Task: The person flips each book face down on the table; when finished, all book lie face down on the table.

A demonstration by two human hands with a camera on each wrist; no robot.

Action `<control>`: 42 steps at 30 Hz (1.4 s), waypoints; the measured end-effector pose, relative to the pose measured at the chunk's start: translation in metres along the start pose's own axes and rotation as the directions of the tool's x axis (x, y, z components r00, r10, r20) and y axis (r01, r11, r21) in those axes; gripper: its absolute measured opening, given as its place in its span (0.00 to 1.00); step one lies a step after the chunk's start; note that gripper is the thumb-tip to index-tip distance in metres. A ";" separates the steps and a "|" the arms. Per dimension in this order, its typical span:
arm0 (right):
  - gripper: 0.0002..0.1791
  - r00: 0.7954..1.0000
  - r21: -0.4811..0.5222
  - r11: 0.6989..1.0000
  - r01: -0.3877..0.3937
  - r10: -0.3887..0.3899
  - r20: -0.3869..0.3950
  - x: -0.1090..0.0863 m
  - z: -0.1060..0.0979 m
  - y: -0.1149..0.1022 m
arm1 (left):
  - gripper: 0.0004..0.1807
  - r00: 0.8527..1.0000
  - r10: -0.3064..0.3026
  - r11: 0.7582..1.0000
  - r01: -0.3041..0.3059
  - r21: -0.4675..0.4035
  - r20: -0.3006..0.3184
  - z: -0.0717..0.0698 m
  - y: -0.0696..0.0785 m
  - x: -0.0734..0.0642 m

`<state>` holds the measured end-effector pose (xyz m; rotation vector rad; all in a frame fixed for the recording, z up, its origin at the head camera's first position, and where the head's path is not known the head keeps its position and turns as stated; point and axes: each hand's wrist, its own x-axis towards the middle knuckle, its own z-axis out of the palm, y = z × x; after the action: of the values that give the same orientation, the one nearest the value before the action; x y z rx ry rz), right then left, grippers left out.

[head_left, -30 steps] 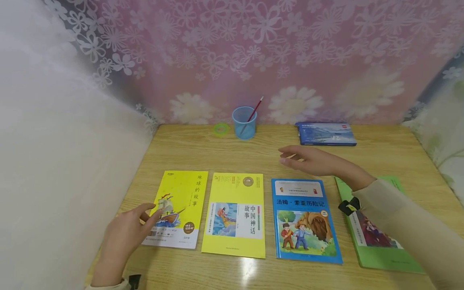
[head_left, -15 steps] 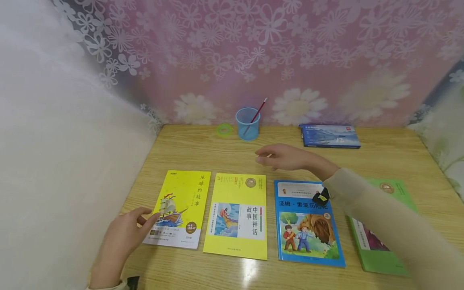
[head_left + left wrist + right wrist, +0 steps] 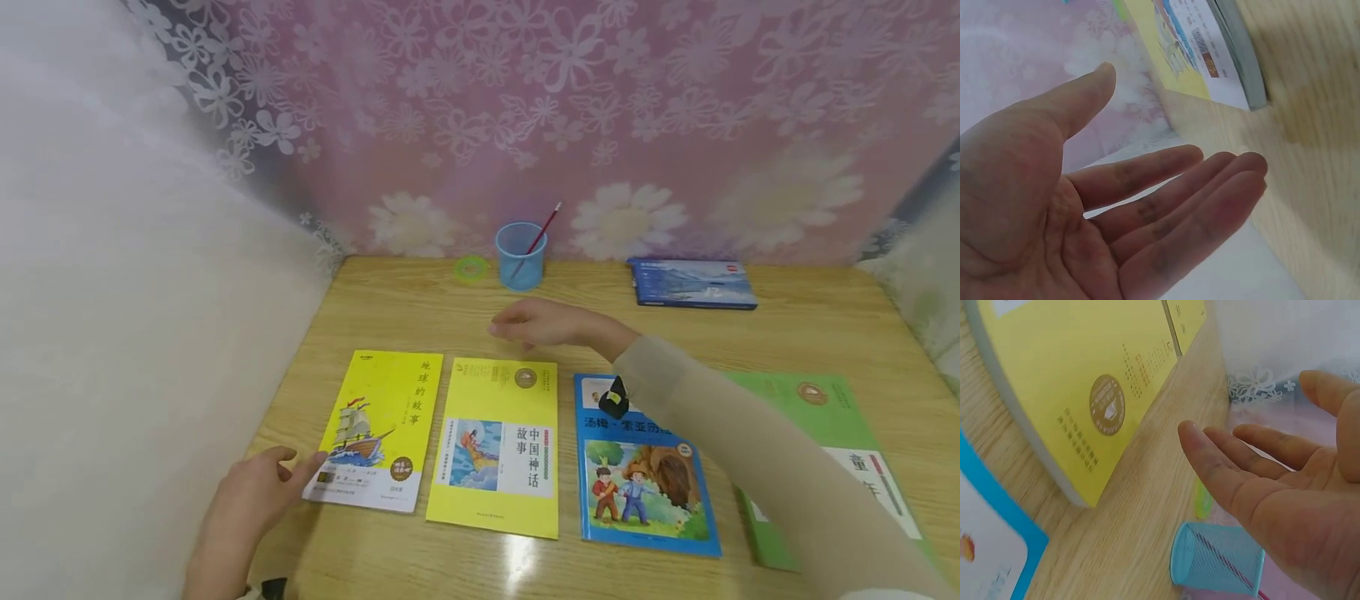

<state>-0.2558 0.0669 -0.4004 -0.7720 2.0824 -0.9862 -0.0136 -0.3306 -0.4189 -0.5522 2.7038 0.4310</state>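
Note:
My left hand (image 3: 251, 504) hovers beside the lower left corner of a yellow book with a sailing ship (image 3: 375, 433). In the left wrist view its fingers (image 3: 1179, 231) are loosely extended and hold nothing. My right hand (image 3: 551, 323) is in the air behind a second yellow book (image 3: 491, 508), its fingers (image 3: 1210, 462) relaxed and bare of any object. A blue book (image 3: 648, 492) lies to the right, its upper part covered by the right sleeve. Farther right is a green book (image 3: 802, 408), crossed by the same forearm.
At the back of the wooden table (image 3: 405, 308) stands a blue mesh pencil cup (image 3: 520, 262) with a red pencil (image 3: 546, 227). Left of it lies a green ring-shaped object (image 3: 471, 268). A flat blue box (image 3: 693, 283) lies at the back right. Curtain-like flowered fabric (image 3: 480, 125) rises behind.
My right hand has moved left, from behind the blue book to behind the second yellow book. The left hand has drawn slightly down from the ship book. The books lie as before.

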 end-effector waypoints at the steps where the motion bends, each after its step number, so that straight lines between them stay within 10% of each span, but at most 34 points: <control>1: 0.37 1.000 0.031 1.000 0.002 -0.002 0.005 0.003 0.001 -0.001 | 0.53 1.000 -0.005 1.000 0.005 -0.005 0.006 0.001 -0.001 0.000; 17: 0.17 0.999 0.266 0.964 -0.016 0.006 0.039 0.052 0.016 -0.022 | 0.49 0.998 -0.019 0.999 0.021 -0.044 0.055 0.010 -0.011 0.007; 42: 0.24 0.989 0.298 0.944 -0.143 0.124 0.081 0.086 0.053 -0.039 | 0.42 0.997 0.016 0.993 -0.007 -0.120 0.070 0.016 -0.003 0.004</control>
<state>-0.2558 -0.0396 -0.4223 -0.4900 1.8454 -1.1556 -0.0109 -0.3291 -0.4358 -0.5430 2.6275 0.6069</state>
